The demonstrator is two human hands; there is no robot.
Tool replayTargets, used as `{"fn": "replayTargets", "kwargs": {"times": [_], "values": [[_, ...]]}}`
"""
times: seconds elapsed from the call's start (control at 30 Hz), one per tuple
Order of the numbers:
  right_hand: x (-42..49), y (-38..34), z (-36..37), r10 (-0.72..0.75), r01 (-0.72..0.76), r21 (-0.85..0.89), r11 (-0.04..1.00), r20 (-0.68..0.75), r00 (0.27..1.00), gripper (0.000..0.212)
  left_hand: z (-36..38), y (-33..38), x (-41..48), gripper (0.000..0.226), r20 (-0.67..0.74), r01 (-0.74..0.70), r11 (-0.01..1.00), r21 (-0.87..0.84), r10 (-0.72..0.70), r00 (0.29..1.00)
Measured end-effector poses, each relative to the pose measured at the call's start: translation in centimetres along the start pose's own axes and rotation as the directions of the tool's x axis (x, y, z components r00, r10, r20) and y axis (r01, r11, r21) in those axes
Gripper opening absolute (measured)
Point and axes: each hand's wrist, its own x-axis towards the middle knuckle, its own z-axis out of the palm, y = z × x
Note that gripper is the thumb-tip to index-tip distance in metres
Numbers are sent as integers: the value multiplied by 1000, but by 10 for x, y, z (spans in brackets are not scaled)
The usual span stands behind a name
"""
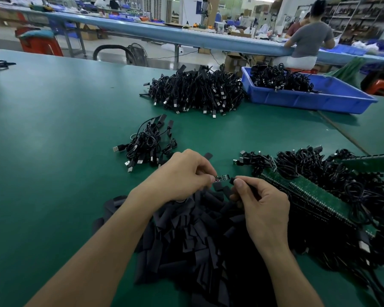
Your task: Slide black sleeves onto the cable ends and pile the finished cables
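Your left hand pinches the board, its long axis pointing right at the sleeve pinched just beside it in your right hand.

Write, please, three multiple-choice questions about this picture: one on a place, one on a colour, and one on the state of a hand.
1. Where does the blue tray stand?
A. At the near left corner.
B. At the far right side.
C. At the near edge, in the middle.

2. What colour is the table top?
A. White.
B. Red.
C. Green.

3. What does the right hand do?
A. It pinches a black sleeve.
B. It lies flat and open.
C. It grips a plug.

1 B: it stands to the right of the large cable pile.
2 C: the bare surface is green.
3 A: its fingertips pinch the sleeve, which faces the small board pinched by the left hand.
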Motion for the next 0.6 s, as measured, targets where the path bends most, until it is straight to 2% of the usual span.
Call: {"fn": "replayTargets", "kwargs": {"times": [0.43, 0.6], "values": [[-1, -2, 0, -30, 30, -12, 999, 12, 999, 18, 1, -1, 1, 10, 37, -29, 995, -95, 33, 999], [0, -3, -2, -6, 3, 47, 999, 57, 998, 15, -4, -4, 2, 12, 83, -9, 990, -139, 21, 996]]}}
